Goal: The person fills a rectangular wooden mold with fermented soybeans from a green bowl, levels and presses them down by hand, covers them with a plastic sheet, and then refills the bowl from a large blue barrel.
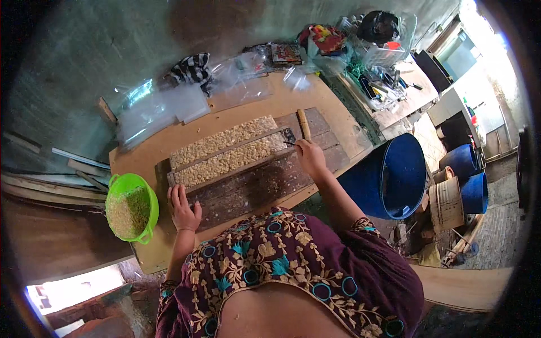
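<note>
Two long slabs of pale, soybean-like material lie side by side on a dark wooden board; the nearer slab [230, 161] sits within a narrow wooden frame [236, 171]. My left hand [184, 211] rests with spread fingers at the frame's near left corner. Near the frame's right end, my right hand [310, 155] grips a thin dark tool [290, 143], possibly a knife, its tip at the slab's end. A short wooden or bamboo piece [303, 124] lies just beyond that hand. The dark board [258, 190] extends under the frame.
A green plastic colander [154, 207] holding pale grains stands at the left. Plastic sheets [158, 110] and bags line the table's [338, 110] back edge by the wall. Large blue barrels [403, 177] stand on the right, below a side table [416, 101] with small tools.
</note>
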`<state>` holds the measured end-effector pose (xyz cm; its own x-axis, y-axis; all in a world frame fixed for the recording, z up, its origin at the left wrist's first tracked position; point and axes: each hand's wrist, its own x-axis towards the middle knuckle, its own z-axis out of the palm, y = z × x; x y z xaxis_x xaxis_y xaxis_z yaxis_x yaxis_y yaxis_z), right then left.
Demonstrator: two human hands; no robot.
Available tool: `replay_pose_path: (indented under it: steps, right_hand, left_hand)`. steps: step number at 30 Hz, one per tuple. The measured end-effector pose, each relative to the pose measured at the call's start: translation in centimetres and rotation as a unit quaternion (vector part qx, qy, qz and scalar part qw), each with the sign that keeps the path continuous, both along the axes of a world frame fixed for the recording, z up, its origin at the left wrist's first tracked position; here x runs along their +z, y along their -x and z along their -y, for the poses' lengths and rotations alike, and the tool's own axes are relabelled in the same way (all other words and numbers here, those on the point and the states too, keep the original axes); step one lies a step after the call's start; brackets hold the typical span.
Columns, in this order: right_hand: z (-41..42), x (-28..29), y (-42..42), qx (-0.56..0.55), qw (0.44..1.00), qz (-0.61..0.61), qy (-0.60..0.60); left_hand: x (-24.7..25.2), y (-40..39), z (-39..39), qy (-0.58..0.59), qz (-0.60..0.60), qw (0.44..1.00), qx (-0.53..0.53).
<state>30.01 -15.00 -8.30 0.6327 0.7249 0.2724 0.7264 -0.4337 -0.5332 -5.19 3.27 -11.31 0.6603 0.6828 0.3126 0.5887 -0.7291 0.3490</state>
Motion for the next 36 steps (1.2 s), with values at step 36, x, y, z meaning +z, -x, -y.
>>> replay_pose_path:
  steps: [36]
  right_hand:
    - [-4.6, 0.1, 4.8, 0.136, 0.982, 0.043, 0.125]
  left_hand:
    - [0.8, 0.0, 0.1, -0.016, -0.016, 1.000, 0.011]
